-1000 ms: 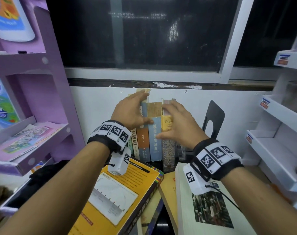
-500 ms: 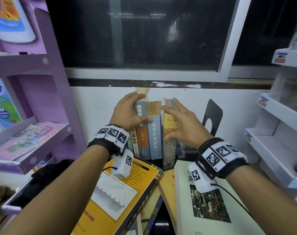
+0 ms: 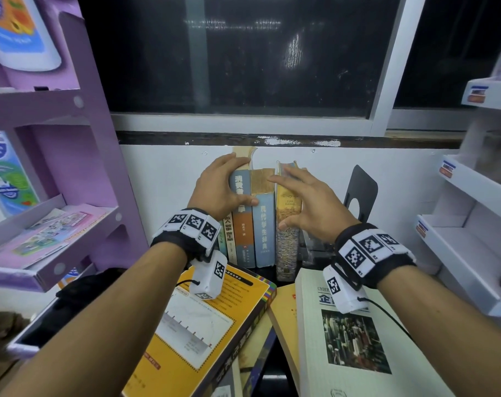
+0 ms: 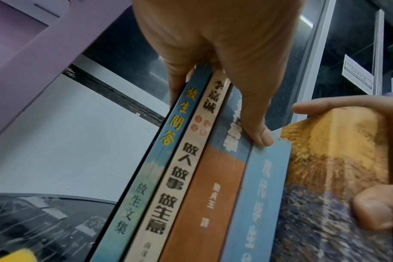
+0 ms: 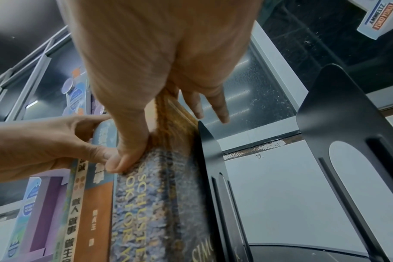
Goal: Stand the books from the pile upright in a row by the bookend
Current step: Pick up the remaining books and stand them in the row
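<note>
Here, from the head view, a left hand (image 3: 220, 186) clasps the standing books (image 3: 253, 219) by their tops while the right hand (image 3: 309, 204) pinches the thick yellow book (image 3: 286, 222) just left of the bookend (image 3: 361, 193), against a white wall under a dark window. In the wrist views the paperbacks look light, stiff and glossy, best squeezed from both ends; the desk (image 4: 34, 221) is dark.
</note>
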The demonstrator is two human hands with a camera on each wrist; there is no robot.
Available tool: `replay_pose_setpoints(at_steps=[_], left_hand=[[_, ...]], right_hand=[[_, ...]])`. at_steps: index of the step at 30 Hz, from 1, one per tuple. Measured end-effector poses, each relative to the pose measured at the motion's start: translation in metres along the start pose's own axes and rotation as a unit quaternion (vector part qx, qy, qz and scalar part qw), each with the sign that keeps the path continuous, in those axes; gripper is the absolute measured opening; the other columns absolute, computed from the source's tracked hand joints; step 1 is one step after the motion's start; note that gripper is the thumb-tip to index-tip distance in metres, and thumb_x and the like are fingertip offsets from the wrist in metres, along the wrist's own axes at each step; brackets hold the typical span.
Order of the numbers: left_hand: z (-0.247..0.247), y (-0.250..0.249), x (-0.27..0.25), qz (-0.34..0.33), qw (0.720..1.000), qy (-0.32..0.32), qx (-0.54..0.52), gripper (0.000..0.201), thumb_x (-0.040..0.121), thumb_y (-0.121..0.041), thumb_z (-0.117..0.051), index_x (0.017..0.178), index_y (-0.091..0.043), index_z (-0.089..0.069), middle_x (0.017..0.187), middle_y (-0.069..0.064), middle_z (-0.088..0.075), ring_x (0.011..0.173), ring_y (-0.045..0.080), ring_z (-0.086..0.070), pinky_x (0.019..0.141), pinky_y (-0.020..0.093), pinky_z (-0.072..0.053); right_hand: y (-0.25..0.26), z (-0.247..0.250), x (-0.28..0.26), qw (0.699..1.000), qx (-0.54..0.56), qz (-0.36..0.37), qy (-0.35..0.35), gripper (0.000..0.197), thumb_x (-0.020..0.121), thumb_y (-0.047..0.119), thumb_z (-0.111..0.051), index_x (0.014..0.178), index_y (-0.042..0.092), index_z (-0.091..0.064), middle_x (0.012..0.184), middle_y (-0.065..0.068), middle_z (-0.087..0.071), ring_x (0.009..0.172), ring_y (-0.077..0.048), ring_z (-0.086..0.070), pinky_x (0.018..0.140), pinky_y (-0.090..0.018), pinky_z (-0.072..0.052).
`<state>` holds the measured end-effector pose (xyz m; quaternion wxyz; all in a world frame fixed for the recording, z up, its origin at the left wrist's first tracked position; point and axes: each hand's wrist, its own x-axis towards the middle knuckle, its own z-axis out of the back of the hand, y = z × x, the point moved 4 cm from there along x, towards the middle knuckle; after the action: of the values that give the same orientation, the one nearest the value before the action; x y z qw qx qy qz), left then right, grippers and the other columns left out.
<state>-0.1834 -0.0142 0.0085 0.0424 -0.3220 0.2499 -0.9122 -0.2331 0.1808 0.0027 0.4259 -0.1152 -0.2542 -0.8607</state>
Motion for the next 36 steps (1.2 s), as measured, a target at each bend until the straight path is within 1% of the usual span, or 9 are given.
replay_pose_setpoints(at_steps=[3, 9, 14, 17, 22, 26, 30, 33, 36], left_hand=[[-0.001, 0.0, 0.0, 0.0, 1.0, 0.001, 0.0, 0.087, 0.058, -0.043, -0.088, 0.136, -0.029, -0.05, 0.147, 0.001, -0.043, 0.135, 0.02, -0.039, 0.111, 0.045, -0.035], [-0.002, 0.0, 0.0, 0.001, 1.0, 0.002, -0.002, 0.087, 0.059, -0.042, -0.087, 0.136, -0.03, -0.05, 0.148, 0.001, -0.041, 0.136, 0.02, -0.038, 0.111, 0.046, -0.035], [-0.003, 0.0, 0.001, 0.0, 1.0, 0.0, -0.001, 0.086, 0.059, -0.042, -0.087, 0.136, -0.03, -0.05, 0.148, 0.0, -0.042, 0.135, 0.019, -0.038, 0.11, 0.046, -0.036], [-0.004, 0.001, 0.001, -0.005, 1.0, -0.003, 0.001, 0.087, 0.059, -0.043, -0.087, 0.136, -0.03, -0.05, 0.147, 0.0, -0.043, 0.134, 0.019, -0.04, 0.11, 0.045, -0.037], [-0.002, 0.002, 0.001, -0.008, 1.0, -0.008, -0.004, 0.087, 0.057, -0.042, -0.088, 0.135, -0.029, -0.051, 0.145, 0.0, -0.045, 0.134, 0.019, -0.041, 0.11, 0.045, -0.037], [-0.002, 0.004, 0.0, -0.007, 1.0, -0.009, -0.009, 0.087, 0.057, -0.043, -0.088, 0.134, -0.029, -0.051, 0.144, 0.0, -0.046, 0.132, 0.019, -0.043, 0.107, 0.046, -0.04], [-0.001, 0.004, -0.001, -0.016, 1.0, -0.015, -0.016, 0.086, 0.056, -0.042, -0.089, 0.133, -0.027, -0.053, 0.14, -0.001, -0.049, 0.127, 0.018, -0.046, 0.104, 0.044, -0.043], [0.0, 0.003, -0.001, -0.018, 0.999, -0.018, -0.022, 0.086, 0.056, -0.041, -0.089, 0.133, -0.026, -0.053, 0.138, -0.002, -0.05, 0.125, 0.018, -0.048, 0.103, 0.044, -0.044], [0.0, 0.003, -0.002, -0.019, 0.999, -0.018, -0.021, 0.084, 0.057, -0.041, -0.088, 0.132, -0.025, -0.053, 0.137, -0.003, -0.051, 0.124, 0.017, -0.048, 0.103, 0.041, -0.044]], right_hand=[[-0.002, -0.001, 0.004, 1.0, 0.016, 0.011, 0.0, 0.092, 0.064, 0.025, -0.087, 0.142, 0.041, -0.039, 0.157, 0.0, -0.024, 0.144, -0.019, -0.021, 0.116, -0.044, -0.026], [-0.01, -0.003, 0.013, 1.0, 0.013, 0.023, -0.007, 0.094, 0.062, 0.029, -0.088, 0.141, 0.044, -0.04, 0.156, 0.001, -0.027, 0.144, -0.019, -0.023, 0.116, -0.046, -0.026], [-0.011, -0.003, 0.018, 0.999, 0.023, 0.035, -0.011, 0.092, 0.062, 0.025, -0.088, 0.14, 0.041, -0.042, 0.155, 0.001, -0.03, 0.143, -0.017, -0.025, 0.116, -0.044, -0.027], [-0.011, -0.005, 0.016, 0.999, 0.023, 0.045, -0.02, 0.089, 0.062, 0.024, -0.088, 0.139, 0.037, -0.045, 0.153, 0.002, -0.033, 0.141, -0.018, -0.029, 0.115, -0.043, -0.029], [-0.009, -0.008, 0.009, 0.997, 0.026, 0.057, -0.039, 0.085, 0.063, 0.019, -0.088, 0.137, 0.033, -0.05, 0.148, 0.004, -0.039, 0.135, -0.017, -0.038, 0.111, -0.032, -0.031], [-0.008, -0.01, 0.011, 0.997, 0.024, 0.06, -0.041, 0.083, 0.062, 0.019, -0.089, 0.135, 0.03, -0.052, 0.146, 0.002, -0.041, 0.134, -0.017, -0.04, 0.111, -0.031, -0.031], [-0.008, -0.009, 0.009, 0.996, 0.021, 0.071, -0.051, 0.08, 0.061, 0.02, -0.089, 0.133, 0.028, -0.054, 0.145, 0.0, -0.044, 0.133, -0.019, -0.042, 0.111, -0.034, -0.033], [-0.009, -0.007, 0.008, 0.996, 0.024, 0.069, -0.056, 0.077, 0.064, 0.019, -0.087, 0.134, 0.025, -0.055, 0.144, -0.001, -0.045, 0.132, -0.019, -0.043, 0.111, -0.03, -0.03], [-0.009, -0.006, 0.011, 0.995, 0.026, 0.07, -0.063, 0.075, 0.065, 0.019, -0.087, 0.133, 0.026, -0.055, 0.142, -0.001, -0.048, 0.131, -0.018, -0.044, 0.112, -0.031, -0.032]])
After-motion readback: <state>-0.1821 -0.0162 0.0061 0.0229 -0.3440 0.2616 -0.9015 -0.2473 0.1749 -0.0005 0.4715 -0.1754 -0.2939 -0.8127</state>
